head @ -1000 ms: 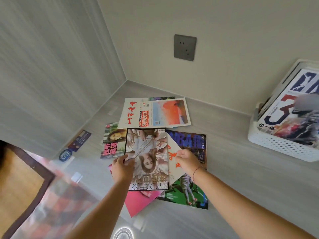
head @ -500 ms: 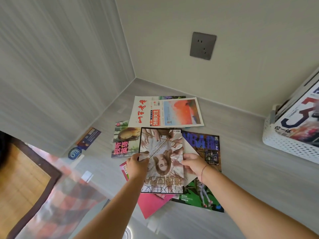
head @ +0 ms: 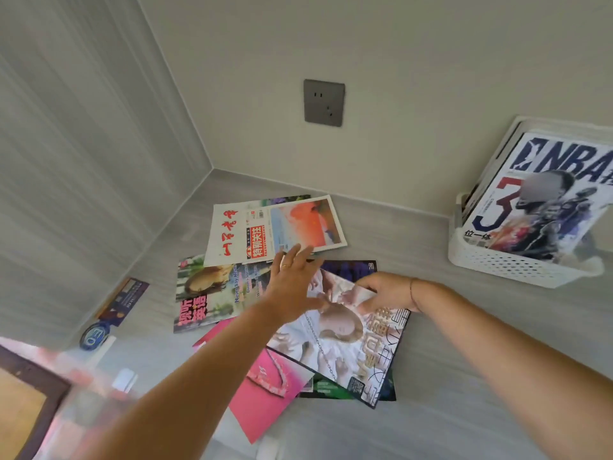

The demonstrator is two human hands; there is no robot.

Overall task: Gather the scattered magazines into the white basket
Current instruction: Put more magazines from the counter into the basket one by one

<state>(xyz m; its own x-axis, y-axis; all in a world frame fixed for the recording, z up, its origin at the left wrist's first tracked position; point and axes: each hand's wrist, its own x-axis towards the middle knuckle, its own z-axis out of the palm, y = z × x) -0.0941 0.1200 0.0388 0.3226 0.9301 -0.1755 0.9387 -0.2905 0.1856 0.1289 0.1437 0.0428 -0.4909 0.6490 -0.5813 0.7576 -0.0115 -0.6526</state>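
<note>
The pale glossy magazine with a woman's face on its cover (head: 338,333) is lying askew on top of the scattered pile in the middle of the grey wood-grain surface (head: 464,343). The right hand (head: 384,292) is gripping it at its far right edge, the thumb lying on the cover and the fingers curling round the edge. Under it, a dark magazine with a green near end (head: 348,265) and a bright pink magazine (head: 265,386) are showing at its far and near left sides. The left hand (head: 292,283) is reaching out with fingers straight and spread, holding nothing, its fingertips hanging over the near edge of the white magazine with red brush lettering (head: 265,230) at the far end of the pile; whether they are touching it is unclear. To the left, a magazine showing a long-haired woman and pink characters (head: 212,293) is lying partly under the white one. Well apart at the far right, the white perforated plastic basket (head: 517,270) is standing by the wall with a white NBA magazine (head: 537,207) leaning in it. A grey wall socket (head: 324,102) is sitting on the far wall. A small dark card (head: 124,297) and a round blue badge (head: 94,335) are lying at the left.
</note>
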